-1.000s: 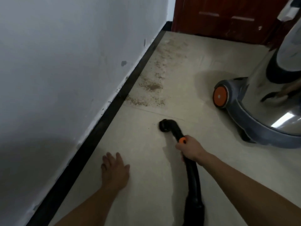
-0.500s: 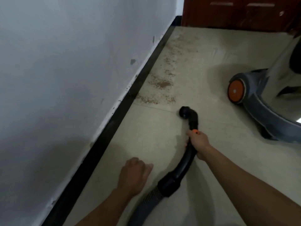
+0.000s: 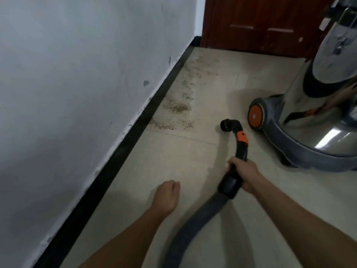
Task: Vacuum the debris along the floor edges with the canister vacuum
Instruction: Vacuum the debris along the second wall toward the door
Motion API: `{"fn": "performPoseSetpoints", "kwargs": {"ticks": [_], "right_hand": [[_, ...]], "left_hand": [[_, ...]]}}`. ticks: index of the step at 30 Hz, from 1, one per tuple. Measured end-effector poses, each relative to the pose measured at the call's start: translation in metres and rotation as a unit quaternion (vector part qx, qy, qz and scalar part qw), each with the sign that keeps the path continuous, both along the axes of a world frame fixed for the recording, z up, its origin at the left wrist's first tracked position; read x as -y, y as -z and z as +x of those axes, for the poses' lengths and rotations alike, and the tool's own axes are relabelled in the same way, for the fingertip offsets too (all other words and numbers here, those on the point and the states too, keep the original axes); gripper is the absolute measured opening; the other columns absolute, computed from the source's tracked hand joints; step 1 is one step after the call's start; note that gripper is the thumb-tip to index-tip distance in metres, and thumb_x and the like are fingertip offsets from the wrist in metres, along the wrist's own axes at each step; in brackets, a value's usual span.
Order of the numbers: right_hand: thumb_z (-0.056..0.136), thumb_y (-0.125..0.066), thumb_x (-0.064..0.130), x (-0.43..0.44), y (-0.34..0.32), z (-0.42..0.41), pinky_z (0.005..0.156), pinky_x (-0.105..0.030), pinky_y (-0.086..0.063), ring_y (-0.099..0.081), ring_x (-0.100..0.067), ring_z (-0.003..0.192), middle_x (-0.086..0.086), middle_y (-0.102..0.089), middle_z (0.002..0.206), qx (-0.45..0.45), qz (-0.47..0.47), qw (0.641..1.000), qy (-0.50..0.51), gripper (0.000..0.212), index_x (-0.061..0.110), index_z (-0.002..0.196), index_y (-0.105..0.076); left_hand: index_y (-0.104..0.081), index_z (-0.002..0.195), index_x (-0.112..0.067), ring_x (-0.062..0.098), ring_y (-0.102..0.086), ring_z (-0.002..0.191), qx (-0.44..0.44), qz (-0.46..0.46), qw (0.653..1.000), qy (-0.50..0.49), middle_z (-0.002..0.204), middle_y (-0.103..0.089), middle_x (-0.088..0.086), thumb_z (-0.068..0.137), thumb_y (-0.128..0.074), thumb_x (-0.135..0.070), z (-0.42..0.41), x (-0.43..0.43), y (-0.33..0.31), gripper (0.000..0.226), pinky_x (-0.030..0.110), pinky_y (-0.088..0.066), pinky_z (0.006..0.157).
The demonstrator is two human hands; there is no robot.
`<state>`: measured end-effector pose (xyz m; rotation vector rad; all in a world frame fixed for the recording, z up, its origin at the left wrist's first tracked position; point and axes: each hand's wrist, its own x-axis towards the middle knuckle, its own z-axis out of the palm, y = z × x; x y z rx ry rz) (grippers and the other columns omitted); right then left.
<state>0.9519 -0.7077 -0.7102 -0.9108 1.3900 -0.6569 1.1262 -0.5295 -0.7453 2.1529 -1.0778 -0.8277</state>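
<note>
Tool: black curved rigid plastic hose handle with orange slider (image 3: 240,146). Its mouth sits low over the beige tile floor (image 3: 173,161), near the debris and to its right.
Right hand (image 3: 244,175): grip wrapped round the handle's lower end, at the cuff.
Left hand (image 3: 168,196): grip loosely bent, fingers together, holding nothing. Floor contact unclear.
Debris: brown gritty scatter (image 3: 177,109) beside the black skirting strip (image 3: 123,149), running toward the red-brown door (image 3: 260,22).
Handling: the handle is probably light and stiff, so you steer with it. The grey ribbed hose (image 3: 199,219) is soft and will likely drag. The shiny steel canister vacuum (image 3: 318,105) looks heavy, so tug gently.
Take hold: where you hold now, or nearer the slider for finer aim.
Count: one handle, one hose, one canister, one orange wheel (image 3: 255,116) visible, two hands. Roughly three debris patches.
</note>
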Motion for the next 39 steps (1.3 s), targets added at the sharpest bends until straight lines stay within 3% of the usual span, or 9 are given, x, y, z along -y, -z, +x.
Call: {"fn": "performPoseSetpoints", "kwargs": {"ticks": [3, 6, 11, 14, 18, 22, 26, 33, 39], "right_hand": [[0.082, -0.064, -0.003, 0.040, -0.031, -0.044, 0.049, -0.030, -0.046, -0.051, -0.021, 0.042, -0.014, -0.055, 0.056, -0.121, -0.066, 0.990, -0.025, 0.009, 0.001, 0.077, -0.057], [0.082, -0.067, 0.002, 0.076, -0.068, -0.065, 0.045, -0.028, -0.046, -0.052, -0.022, 0.046, -0.015, -0.057, 0.066, -0.230, -0.141, 0.963, -0.010, 0.018, -0.002, 0.098, -0.060], [0.083, -0.072, 0.015, 0.141, -0.149, -0.036, 0.072, -0.035, -0.045, -0.057, -0.024, 0.078, -0.017, -0.061, 0.096, -0.312, -0.332, 0.887, -0.077, 0.030, 0.005, 0.110, -0.064], [0.080, -0.072, 0.007, 0.153, -0.179, 0.006, 0.070, -0.030, -0.045, -0.057, -0.021, 0.068, -0.012, -0.062, 0.088, -0.299, -0.396, 0.850, -0.175, 0.027, 0.018, 0.103, -0.065], [0.079, -0.074, 0.011, 0.154, -0.127, 0.027, 0.052, -0.026, -0.039, -0.056, -0.021, 0.055, -0.008, -0.060, 0.067, -0.393, -0.353, 0.795, -0.297, 0.020, 0.011, 0.094, -0.060], [0.077, -0.074, 0.015, 0.178, -0.060, 0.008, 0.041, -0.022, -0.039, -0.059, -0.019, 0.044, -0.009, -0.062, 0.060, -0.393, -0.293, 0.829, -0.271, 0.020, 0.009, 0.089, -0.060], [0.079, -0.073, 0.010, 0.201, -0.018, -0.007, 0.040, -0.025, -0.044, -0.054, -0.021, 0.036, -0.012, -0.059, 0.055, -0.349, -0.194, 0.881, -0.252, 0.015, 0.007, 0.083, -0.059], [0.066, -0.068, 0.022, 0.142, 0.026, -0.039, 0.038, -0.026, -0.042, -0.054, -0.009, 0.039, 0.001, -0.061, 0.049, -0.279, -0.158, 0.868, -0.380, 0.011, 0.024, 0.076, -0.064], [0.074, -0.068, 0.012, 0.164, 0.042, -0.018, 0.043, -0.026, -0.044, -0.060, -0.022, 0.047, -0.007, -0.063, 0.059, -0.271, -0.192, 0.907, -0.259, 0.010, 0.017, 0.076, -0.060]], "left_hand": [[-0.060, 0.095, -0.001, 0.029, -0.057, 0.096, 0.110, 0.105, 0.988, 0.003, 0.104, -0.058, 0.016, 0.101, -0.040, -0.028, 0.029, -0.007, 0.016, 0.034, 0.035, -0.046, 0.084], [-0.054, 0.119, -0.005, 0.029, -0.046, 0.116, 0.149, 0.178, 0.973, 0.018, 0.125, -0.047, 0.015, 0.100, -0.040, -0.032, 0.042, -0.006, 0.023, 0.037, 0.034, -0.042, 0.097], [-0.050, 0.124, -0.007, 0.029, -0.041, 0.122, 0.176, 0.192, 0.965, 0.003, 0.131, -0.042, 0.014, 0.098, -0.040, -0.034, 0.064, 0.011, 0.029, 0.038, 0.035, -0.040, 0.101], [-0.049, 0.121, -0.005, 0.030, -0.037, 0.125, 0.207, 0.194, 0.959, -0.022, 0.134, -0.040, 0.016, 0.097, -0.041, -0.033, 0.070, 0.025, 0.037, 0.038, 0.035, -0.037, 0.100], [-0.025, 0.144, 0.001, 0.042, -0.013, 0.142, 0.229, 0.210, 0.948, -0.069, 0.153, -0.014, 0.029, 0.099, -0.036, -0.044, 0.065, 0.068, 0.048, 0.065, 0.045, -0.017, 0.116], [-0.014, 0.150, 0.002, 0.044, 0.000, 0.145, 0.242, 0.187, 0.940, -0.149, 0.155, -0.003, 0.034, 0.099, -0.030, -0.049, 0.063, 0.106, 0.071, 0.074, 0.052, -0.001, 0.118], [-0.025, 0.148, 0.003, 0.046, -0.006, 0.144, 0.291, 0.147, 0.926, -0.192, 0.152, -0.013, 0.036, 0.097, -0.037, -0.047, 0.061, 0.114, 0.098, 0.072, 0.055, -0.001, 0.117], [-0.031, 0.146, 0.002, 0.047, -0.013, 0.142, 0.295, 0.189, 0.918, -0.186, 0.151, -0.020, 0.036, 0.092, -0.025, -0.047, 0.059, 0.115, 0.098, 0.073, 0.056, -0.005, 0.115], [-0.023, 0.150, -0.004, 0.041, -0.007, 0.145, 0.324, 0.204, 0.910, -0.158, 0.155, -0.015, 0.030, 0.096, -0.025, -0.044, 0.063, 0.119, 0.099, 0.067, 0.054, 0.000, 0.116]]}}
